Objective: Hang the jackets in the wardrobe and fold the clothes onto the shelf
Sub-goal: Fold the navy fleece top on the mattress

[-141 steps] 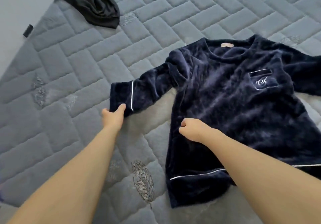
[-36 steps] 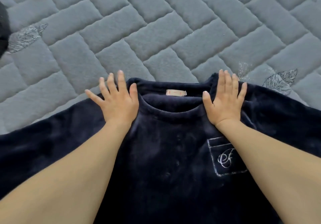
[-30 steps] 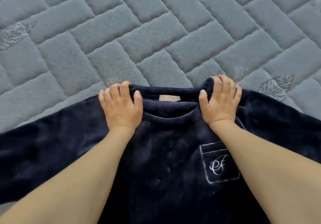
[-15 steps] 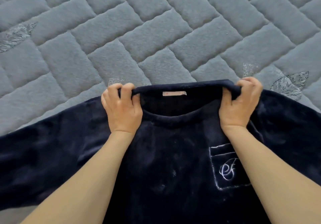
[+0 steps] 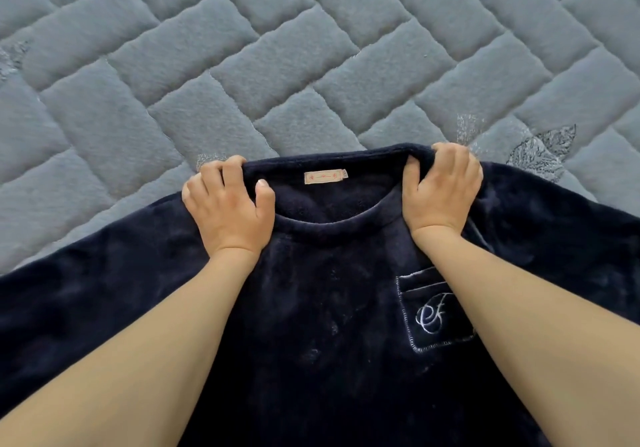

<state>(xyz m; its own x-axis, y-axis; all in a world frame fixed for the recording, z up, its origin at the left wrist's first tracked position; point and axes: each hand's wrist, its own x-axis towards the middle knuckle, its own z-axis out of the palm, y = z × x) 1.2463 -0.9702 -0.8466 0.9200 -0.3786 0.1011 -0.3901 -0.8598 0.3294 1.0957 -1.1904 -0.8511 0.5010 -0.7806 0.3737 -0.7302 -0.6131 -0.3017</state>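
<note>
Head view, only one camera. Count: one navy fleece top (image 5: 311,325), two hands, two bare forearms.

Top lies front-up on a grey quilted bed cover (image 5: 277,65), neckline toward the far side, both sleeves spread out to left and right and running off frame. Bottom hem is out of view.

Left hand (image 5: 228,211) grips the left shoulder at the collar: fingers (image 5: 221,172) curled over the far edge of the fabric, thumb pressed on the inner neckline. Clamped on the top.

Right hand (image 5: 441,193) does the same at the right shoulder: fingers curled over the collar edge, fabric bunched under the palm. Clamped on the top too. Back collar edge is stretched between the two hands and looks slightly raised off the cover.

One small beige neck label (image 5: 325,177) inside the back of the collar, between the hands. One chest pocket (image 5: 436,311) with pale stitching and a script monogram; the right forearm covers its right side.

Around: cover has brick-pattern quilting, one embroidered leaf motif (image 5: 543,152) just beyond the right shoulder, plus faint pale patches of stitching near each hand.
</note>
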